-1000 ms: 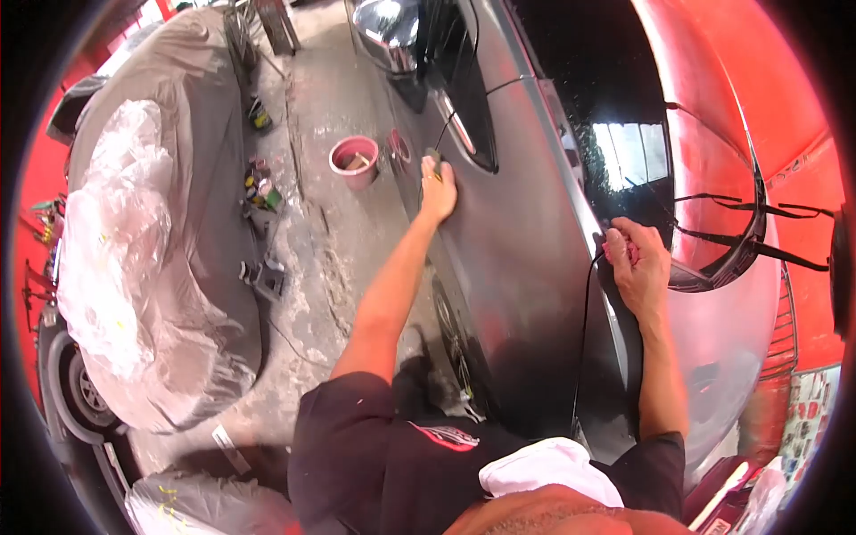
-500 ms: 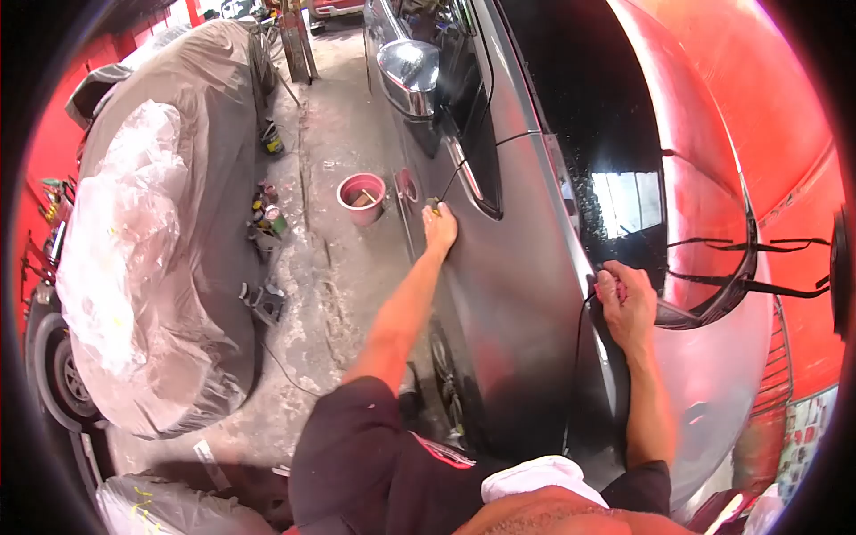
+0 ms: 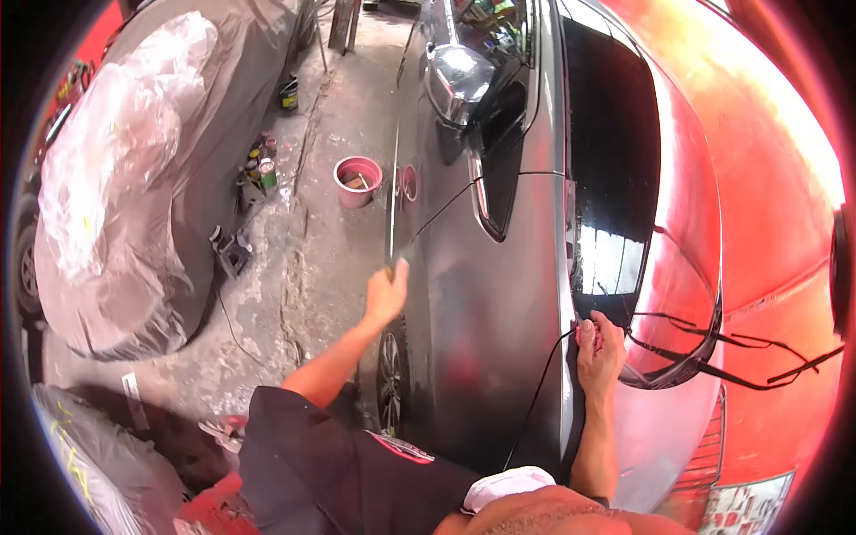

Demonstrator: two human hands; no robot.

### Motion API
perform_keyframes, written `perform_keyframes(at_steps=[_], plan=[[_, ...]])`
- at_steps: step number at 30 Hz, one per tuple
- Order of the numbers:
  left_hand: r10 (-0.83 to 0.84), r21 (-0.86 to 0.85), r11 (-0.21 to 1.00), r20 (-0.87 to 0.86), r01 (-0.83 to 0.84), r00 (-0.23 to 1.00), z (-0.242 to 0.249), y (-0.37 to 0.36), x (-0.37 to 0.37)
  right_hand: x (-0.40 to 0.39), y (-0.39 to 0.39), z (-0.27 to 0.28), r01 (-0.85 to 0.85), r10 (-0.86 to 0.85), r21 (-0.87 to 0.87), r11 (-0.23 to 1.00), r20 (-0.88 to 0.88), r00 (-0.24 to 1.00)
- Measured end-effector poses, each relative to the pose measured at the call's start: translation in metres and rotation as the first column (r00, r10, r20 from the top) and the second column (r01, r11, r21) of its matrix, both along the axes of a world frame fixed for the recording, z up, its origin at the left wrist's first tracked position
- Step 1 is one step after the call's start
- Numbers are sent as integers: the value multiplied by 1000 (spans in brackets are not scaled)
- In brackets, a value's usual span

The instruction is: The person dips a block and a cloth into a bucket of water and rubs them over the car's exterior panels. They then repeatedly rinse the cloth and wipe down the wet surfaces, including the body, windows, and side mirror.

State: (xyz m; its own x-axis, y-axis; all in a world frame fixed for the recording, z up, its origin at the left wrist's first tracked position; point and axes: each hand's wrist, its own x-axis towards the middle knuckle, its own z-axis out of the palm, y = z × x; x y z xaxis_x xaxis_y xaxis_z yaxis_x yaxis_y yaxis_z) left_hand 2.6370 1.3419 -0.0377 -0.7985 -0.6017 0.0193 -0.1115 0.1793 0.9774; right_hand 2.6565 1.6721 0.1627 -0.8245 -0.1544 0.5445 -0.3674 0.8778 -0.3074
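Observation:
My left hand (image 3: 388, 292), smeared by motion, is closed at the outer side of the grey car's fender (image 3: 486, 330), above the front wheel (image 3: 390, 374). A small yellowish-dark piece shows at its fingers, too blurred to name. My right hand (image 3: 600, 349) rests at the fender's upper edge near the lower corner of the windshield (image 3: 615, 160). Its fingers are curled round a small pinkish-red thing, mostly hidden. A thin black cable (image 3: 541, 379) runs down the fender from beside that hand. The wiper arms (image 3: 740, 361) stick out to its right.
A pink bucket (image 3: 358, 184) with a few things in it stands on the concrete floor (image 3: 312, 259). At left is a car under a grey cover (image 3: 192, 223) and clear plastic (image 3: 116, 152). Several cans (image 3: 263, 169) and a grey part (image 3: 232, 253) lie beside it. The chrome-capped mirror (image 3: 462, 80) juts outward.
My left hand has come back along the fender, away from the door gap and toward my body. My right hand remains near the windshield corner. The whole view has shifted.

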Motion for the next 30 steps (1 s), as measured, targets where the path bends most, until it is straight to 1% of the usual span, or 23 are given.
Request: perform_keyframes(at_steps=[2,3,4,5,6,9,10,12,13,14,15,16,17,18,19,20,21,22,23,24,26,28,30], plan=[[37,269,963,-160,7,986,-3,-11,-6,0,-1,0,7,-8,9,1000,34,999],[55,281,960,-163,-7,985,3,-9,-2,-1,1,-1,-8,7,36,999,6,1000],[47,557,821,-279,122,959,16,-4,3,-2,2,-2,-23,22,49,999,2,1000],[76,754,598,-391,272,917,22,-2,7,-3,3,-3,-13,12,39,999,17,1000],[89,760,592,-390,266,916,16,0,9,-2,3,-3,0,-1,29,1000,36,999],[-150,787,469,-377,402,914,-4,3,17,0,-1,-1,-19,19,38,999,4,1000],[-143,789,467,-378,399,915,-6,5,19,-1,-1,-1,-29,28,17,999,8,1000],[-190,867,309,-346,391,919,-6,9,21,-1,-2,-1,-35,36,26,999,-6,999],[-187,868,309,-346,389,919,-15,12,16,-1,-1,-1,-37,38,33,999,-19,999],[-258,769,502,-303,395,917,-32,17,5,-1,-1,-2,-40,40,35,999,-19,999],[-316,629,668,-244,398,917,-31,21,2,-2,0,-2,-43,43,13,999,-8,999],[-314,633,666,-242,395,918,-32,23,0,-2,0,-3,-46,46,-7,999,5,999],[-280,264,900,-262,348,924,-31,22,-5,-2,0,-3,-46,46,-5,999,6,999],[-257,-151,964,-294,221,921,-23,19,-9,-2,-1,-3,-27,27,1,1000,1,1000],[-343,161,923,-71,350,937,-15,11,-16,-2,-1,-3,-8,8,8,1000,-6,1000],[-342,164,922,-76,350,937,-8,7,-19,-5,2,-7,-9,9,13,1000,-9,1000],[-356,429,820,-137,379,924,-3,2,-19,-9,6,-12,-11,11,-26,1000,2,1000],[-352,658,645,-198,390,915,1,-2,-18,-10,9,-14,-13,14,-63,998,17,1000],[-459,706,557,-177,437,871,5,-13,-16,-9,9,-13,3,-1,-60,998,33,999],[-454,712,553,-177,432,873,0,-20,-12,-9,8,-12,-1,3,-53,999,37,999],[-521,732,423,-287,534,804,-12,-28,-3,-8,8,-10,20,-20,-14,1000,42,999],[-462,779,423,-254,463,849,-31,-28,-7,-10,6,-9,3,-2,-18,1000,39,999],[-318,704,584,-258,404,912,-51,-26,-16,-9,8,-10,-13,14,-20,1000,40,999]])
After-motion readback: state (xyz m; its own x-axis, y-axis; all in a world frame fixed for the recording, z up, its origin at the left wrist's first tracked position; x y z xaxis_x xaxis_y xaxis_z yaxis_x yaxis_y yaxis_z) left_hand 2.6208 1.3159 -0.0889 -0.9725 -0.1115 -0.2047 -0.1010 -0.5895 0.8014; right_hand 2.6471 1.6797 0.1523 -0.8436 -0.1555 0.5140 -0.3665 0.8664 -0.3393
